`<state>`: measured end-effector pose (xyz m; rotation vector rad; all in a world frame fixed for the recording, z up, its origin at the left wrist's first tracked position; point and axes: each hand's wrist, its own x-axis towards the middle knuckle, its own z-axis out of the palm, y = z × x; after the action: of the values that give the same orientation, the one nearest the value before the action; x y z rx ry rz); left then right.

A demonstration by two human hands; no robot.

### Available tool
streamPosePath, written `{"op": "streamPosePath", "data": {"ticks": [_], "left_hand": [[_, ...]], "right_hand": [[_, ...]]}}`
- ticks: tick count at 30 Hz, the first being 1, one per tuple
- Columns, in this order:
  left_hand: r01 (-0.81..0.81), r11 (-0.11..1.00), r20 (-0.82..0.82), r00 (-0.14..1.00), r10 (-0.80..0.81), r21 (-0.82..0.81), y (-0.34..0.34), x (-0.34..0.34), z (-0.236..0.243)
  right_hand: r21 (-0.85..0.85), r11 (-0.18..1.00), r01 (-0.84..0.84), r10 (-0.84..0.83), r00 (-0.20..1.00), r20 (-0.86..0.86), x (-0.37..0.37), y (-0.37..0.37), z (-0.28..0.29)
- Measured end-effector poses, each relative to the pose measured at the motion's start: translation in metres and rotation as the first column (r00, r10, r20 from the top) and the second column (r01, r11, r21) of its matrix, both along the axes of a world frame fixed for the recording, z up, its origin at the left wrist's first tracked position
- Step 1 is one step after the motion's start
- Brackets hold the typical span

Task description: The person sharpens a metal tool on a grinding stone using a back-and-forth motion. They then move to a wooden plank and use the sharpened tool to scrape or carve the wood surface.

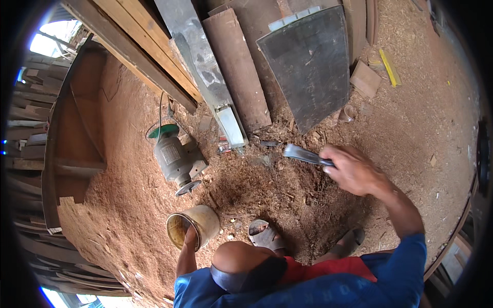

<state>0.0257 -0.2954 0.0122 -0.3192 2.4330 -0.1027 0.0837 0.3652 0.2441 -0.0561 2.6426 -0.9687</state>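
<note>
My right hand (352, 169) is closed round a flat grey metal tool (304, 155) with a broad, pale end; it looks like a chisel or scraper blade. The tool is held above the shavings, its broad end toward the left. My left hand (190, 237) reaches into the mouth of a dirty cream bucket (208, 222), which is tilted on its side. The bucket wall hides those fingers. Left of the tool, a pale rectangular block (231, 127) lies at the near end of a grey, wet-streaked plank (203, 61).
A grey bench grinder (172, 156) with a green wheel stands on the shavings. Beyond lie a brown board (241, 72), a dark tapered panel (310, 66) and a yellow strip (390, 68). A wooden cabinet (77, 128) stands left. My sandalled foot (264, 235) is close by the bucket.
</note>
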Motion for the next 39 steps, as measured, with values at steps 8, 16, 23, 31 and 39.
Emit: {"op": "streamPosePath", "data": {"ticks": [8,16,23,31,39], "left_hand": [[-0.285,0.951,-0.242,0.920,0.307,0.124,0.033,0.037,0.046],[-0.178,0.979,-0.562,0.802,0.203,0.099,0.148,0.076,0.066],[-0.051,0.996,-0.379,0.923,0.074,0.069,0.148,0.078,0.086],[0.558,0.829,0.201,0.818,-0.539,-0.046,0.165,-0.018,0.181],[0.941,0.015,-0.636,0.239,-0.734,0.337,0.360,0.118,0.341]], "right_hand": [[-0.649,0.065,0.758,-0.647,0.527,0.551,0.163,0.036,0.033],[-0.652,0.053,0.756,-0.547,0.569,0.615,0.164,-0.005,-0.019],[-0.572,0.202,0.795,-0.670,0.538,0.511,0.168,-0.019,-0.001],[-0.149,0.742,0.653,-0.609,0.751,0.255,0.197,-0.040,-0.015],[0.058,0.959,0.277,-0.275,0.867,0.415,0.191,-0.089,0.214]]}}
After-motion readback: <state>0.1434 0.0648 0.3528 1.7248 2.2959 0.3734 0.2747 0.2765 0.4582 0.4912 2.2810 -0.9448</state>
